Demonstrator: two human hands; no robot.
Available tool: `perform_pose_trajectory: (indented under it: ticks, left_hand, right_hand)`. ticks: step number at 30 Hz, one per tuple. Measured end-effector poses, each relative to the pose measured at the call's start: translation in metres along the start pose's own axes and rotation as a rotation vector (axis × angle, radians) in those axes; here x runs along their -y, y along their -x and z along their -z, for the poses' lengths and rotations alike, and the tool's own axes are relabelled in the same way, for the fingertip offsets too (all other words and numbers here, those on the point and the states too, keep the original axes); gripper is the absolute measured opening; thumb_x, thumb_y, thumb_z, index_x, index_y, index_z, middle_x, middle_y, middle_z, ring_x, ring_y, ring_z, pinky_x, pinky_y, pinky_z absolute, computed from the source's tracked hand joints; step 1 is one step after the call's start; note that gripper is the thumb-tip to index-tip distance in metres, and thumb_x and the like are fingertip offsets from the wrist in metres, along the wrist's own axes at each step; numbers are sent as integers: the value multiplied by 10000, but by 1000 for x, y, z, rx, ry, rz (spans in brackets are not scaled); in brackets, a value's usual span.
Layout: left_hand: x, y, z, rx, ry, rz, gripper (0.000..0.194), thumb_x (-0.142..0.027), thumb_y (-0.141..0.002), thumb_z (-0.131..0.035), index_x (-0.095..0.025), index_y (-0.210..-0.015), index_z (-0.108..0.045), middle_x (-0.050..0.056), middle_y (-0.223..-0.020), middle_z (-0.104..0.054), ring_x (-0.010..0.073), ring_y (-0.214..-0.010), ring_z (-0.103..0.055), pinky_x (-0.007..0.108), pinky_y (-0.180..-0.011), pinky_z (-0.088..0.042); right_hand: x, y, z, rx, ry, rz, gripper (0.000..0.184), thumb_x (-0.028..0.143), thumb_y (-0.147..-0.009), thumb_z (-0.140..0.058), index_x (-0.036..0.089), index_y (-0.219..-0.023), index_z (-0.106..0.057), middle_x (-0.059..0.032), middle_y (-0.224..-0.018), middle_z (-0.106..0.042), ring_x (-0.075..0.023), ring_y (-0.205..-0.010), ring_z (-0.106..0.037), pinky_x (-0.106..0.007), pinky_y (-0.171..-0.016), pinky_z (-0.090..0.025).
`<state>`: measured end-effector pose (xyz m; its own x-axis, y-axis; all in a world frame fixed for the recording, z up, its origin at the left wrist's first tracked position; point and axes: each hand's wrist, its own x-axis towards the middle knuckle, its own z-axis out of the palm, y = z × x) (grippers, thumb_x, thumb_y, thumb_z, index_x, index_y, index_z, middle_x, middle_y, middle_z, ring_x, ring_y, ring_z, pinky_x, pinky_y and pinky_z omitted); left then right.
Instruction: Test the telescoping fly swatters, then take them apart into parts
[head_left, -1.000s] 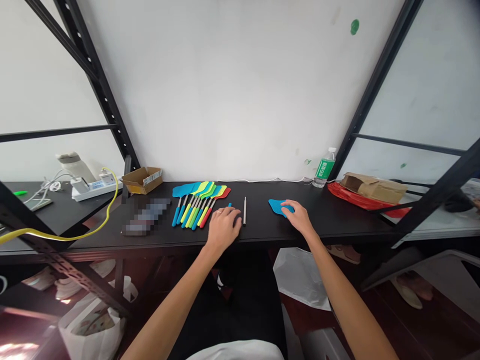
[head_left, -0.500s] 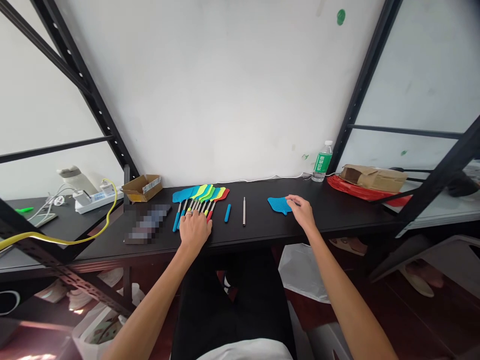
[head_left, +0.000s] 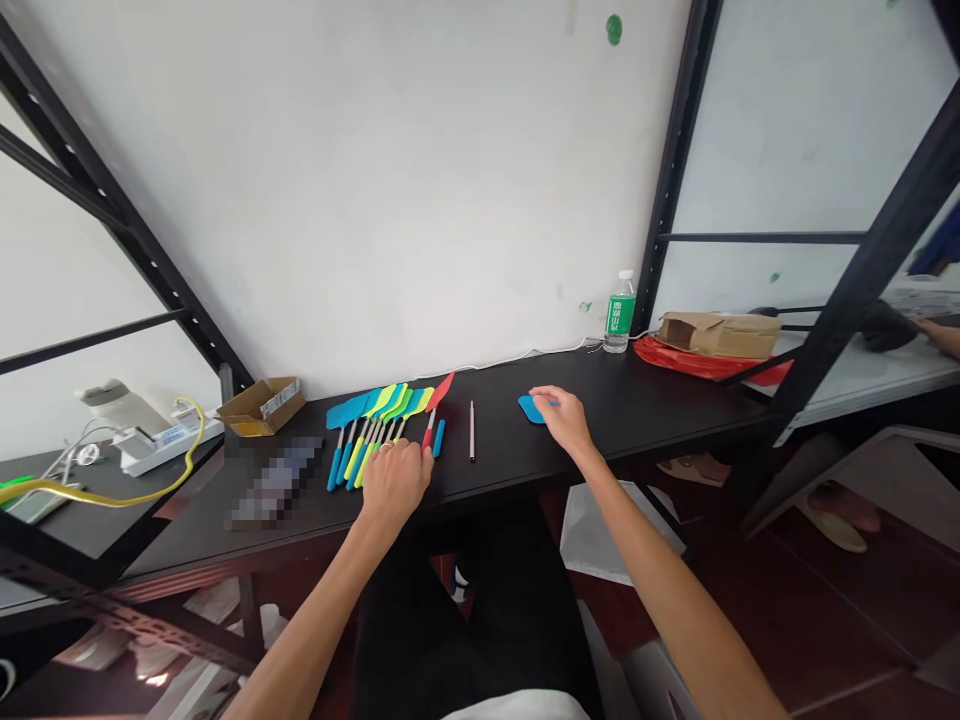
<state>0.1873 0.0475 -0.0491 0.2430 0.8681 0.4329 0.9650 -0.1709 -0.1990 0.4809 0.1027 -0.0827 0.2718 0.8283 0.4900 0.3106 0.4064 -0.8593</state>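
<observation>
Our left hand [head_left: 394, 485] lies spread, apart from any grip, over the fly swatter handles [head_left: 367, 455], and the red fly swatter [head_left: 440, 392] has just tilted up from the row. Our right hand [head_left: 562, 420] covers a blue swatter head [head_left: 529, 409] on the table [head_left: 660, 395]; we cannot tell if it grips.

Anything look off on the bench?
Yes. The red fly swatter angles out of the fanned row. Parts also lie apart from it: a loose blue grip, a bare metal rod, and a blue mesh head with no handle, under the right hand.
</observation>
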Motion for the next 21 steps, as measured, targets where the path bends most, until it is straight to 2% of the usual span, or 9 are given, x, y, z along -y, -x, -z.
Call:
perform_pose_trajectory:
  ticks: [4,7,9,12,15,18,21]
  left_hand:
    - [-29,-1,25,-96,64,-42,428,-338,-1016,-363,-152,-799,-682,118,-824,-661,292,-880,-629,372,-734,-406]
    - [-62,1,33,-161,124,-95,379,-344,-1017,-392,-161,-836,-671,110,-857,-658,282,-893,-616,369,-746,-398]
    - [-83,3,32,-165,170,-136,344,-357,-1011,-423,-165,-859,-665,101,-860,-655,274,-887,-612,363,-750,-394]
    - [-108,6,24,-159,238,-156,335,-379,-1012,-430,-174,-859,-645,81,-840,-646,253,-852,-609,347,-729,-383]
    - [-120,7,19,-160,302,-144,372,-410,-1019,-409,-185,-817,-624,68,-802,-637,234,-807,-600,336,-705,-365]
    - [-126,7,19,-135,383,-141,408,-390,-1027,-387,-188,-734,-588,61,-740,-618,216,-755,-578,322,-666,-331]
    - [-128,8,23,-46,555,-106,435,-376,-1028,-369,-195,-653,-495,35,-653,-557,179,-641,-502,305,-587,-256]
  right_hand:
    - [19,6,-23,143,-319,-161,205,340,-870,-634,190,-957,-743,-88,-984,-756,-222,-869,-716,-348,-807,-561]
    - [37,12,-37,216,-680,-407,173,304,-912,-644,159,-985,-703,-119,-970,-758,-210,-829,-732,-327,-765,-586]
    - [47,13,-40,175,-937,-565,116,244,-951,-602,154,-964,-674,-120,-946,-758,-197,-823,-736,-305,-745,-600]
    - [55,10,-35,-9,-1217,-729,193,164,-1015,-469,166,-940,-647,-64,-800,-733,-144,-750,-727,-230,-664,-599]
    - [57,4,-26,-113,-1351,-786,269,143,-1041,-394,186,-913,-627,-9,-668,-655,-105,-634,-680,-181,-566,-571]
    - [57,1,-21,-87,-1433,-753,269,150,-1041,-407,197,-854,-595,26,-602,-563,-78,-515,-583,-152,-489,-522]
    - [59,1,-20,-35,-1478,-748,287,171,-1046,-410,196,-800,-555,57,-549,-449,-62,-435,-477,-135,-433,-459]
